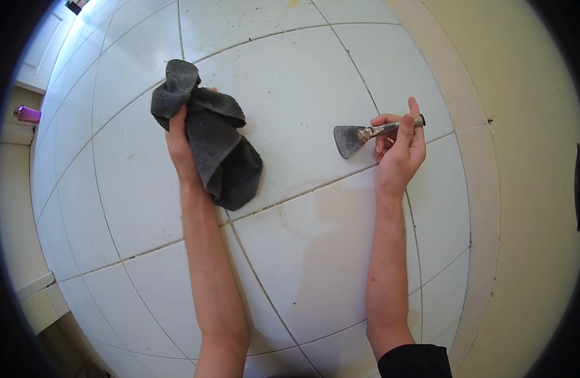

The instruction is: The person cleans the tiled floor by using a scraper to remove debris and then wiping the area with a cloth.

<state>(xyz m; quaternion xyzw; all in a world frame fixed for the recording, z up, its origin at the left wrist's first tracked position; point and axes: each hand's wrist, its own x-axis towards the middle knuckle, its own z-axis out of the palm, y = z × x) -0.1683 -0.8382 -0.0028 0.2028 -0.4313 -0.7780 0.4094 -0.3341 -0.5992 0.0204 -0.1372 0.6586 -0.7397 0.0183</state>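
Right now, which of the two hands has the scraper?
The right hand: it holds the scraper by the handle, blade pointing left. The left hand instead grips a bunched dark grey cloth.

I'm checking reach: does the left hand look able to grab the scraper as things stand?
Probably not: the left hand is taken up with the dark cloth, and the right hand holds the scraper.

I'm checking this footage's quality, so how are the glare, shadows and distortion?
In the head view: glare whitens the tiled floor at upper left; a soft shadow lies left of the right forearm; floor lines bow; corners go black; the dark cloth and scraper look reasonably sharp.
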